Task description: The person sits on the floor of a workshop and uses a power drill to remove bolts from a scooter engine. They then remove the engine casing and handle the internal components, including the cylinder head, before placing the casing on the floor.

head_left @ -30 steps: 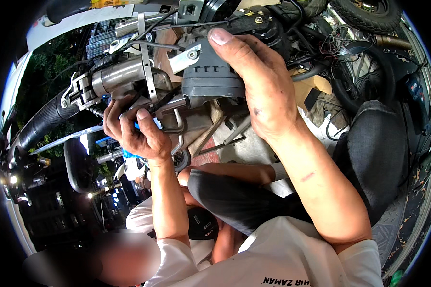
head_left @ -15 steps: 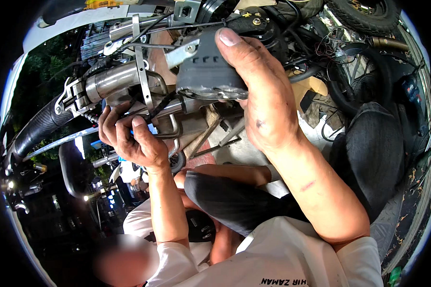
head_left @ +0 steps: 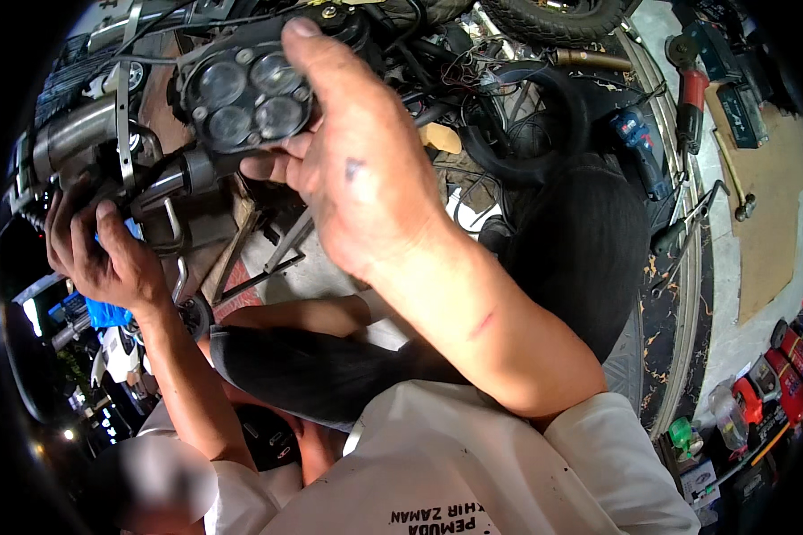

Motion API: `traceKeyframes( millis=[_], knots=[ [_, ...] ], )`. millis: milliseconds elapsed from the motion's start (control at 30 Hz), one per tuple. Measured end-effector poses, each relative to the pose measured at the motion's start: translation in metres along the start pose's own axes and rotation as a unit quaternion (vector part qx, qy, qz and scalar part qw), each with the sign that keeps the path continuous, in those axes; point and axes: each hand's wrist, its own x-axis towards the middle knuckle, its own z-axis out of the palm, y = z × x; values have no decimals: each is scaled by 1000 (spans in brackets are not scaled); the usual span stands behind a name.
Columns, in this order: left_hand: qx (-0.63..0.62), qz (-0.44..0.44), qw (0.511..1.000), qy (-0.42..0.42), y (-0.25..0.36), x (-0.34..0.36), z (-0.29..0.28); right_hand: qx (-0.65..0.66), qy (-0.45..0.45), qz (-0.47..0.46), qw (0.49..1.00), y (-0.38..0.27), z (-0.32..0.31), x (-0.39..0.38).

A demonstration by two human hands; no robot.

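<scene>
legs in dark jeans [head_left: 589, 250], bent, take up the most room. flat brown cardboard sheet [head_left: 767, 259] on the floor at far right. knobby tire [head_left: 553, 20] at the top edge, cut off by the frame; black tube ring [head_left: 573, 134] below it, near the knee.

right hand [head_left: 366, 169] holds the four-lens headlight [head_left: 241, 100] at its right side, thumb along the upper edge, fingers underneath. headlight is at upper left of the view, lenses turned toward the camera (all four visible, look clear). left hand [head_left: 111, 259] is lower left of it, well apart, fingers curled, thumb up, near a steel cylinder [head_left: 76, 138]; cannot tell if it grips anything, fingertips too dark.

smaller stuff: red angle grinder [head_left: 691, 98] upper right, blue cordless drill [head_left: 641, 153] just right of the knee, perforated metal strip [head_left: 123, 129] by the cylinder, hammer [head_left: 736, 178] by the cardboard's left edge, thin wires [head_left: 459, 52] tangled left of the ring.
</scene>
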Motion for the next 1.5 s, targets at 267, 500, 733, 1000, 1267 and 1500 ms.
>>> traceKeyframes(
  millis=[267, 500, 733, 1000, 1267, 1500],
  knots=[
    [-11, -40, 999, 35, 11, -1, 1, -63, 39, 27, 997, -11, 0, -17],
    [5, 8, 999, 39, 2, -2, 4, -130, -10, 34, 991, -8, -17, -41],
    [-97, -148, 982, 63, 28, -7, 8, -170, 84, 4, 982, -37, -30, -103],
    [-83, -117, 986, 88, 38, 7, -7, -129, 68, -168, 975, -144, -2, -207],
    [8, -82, 995, 64, 10, -10, 23, -159, 143, -416, 884, -254, -26, -450],
    [-3, -89, 993, 77, 2, -11, 31, -89, 344, -506, 786, -214, -109, -679]
  ],
)
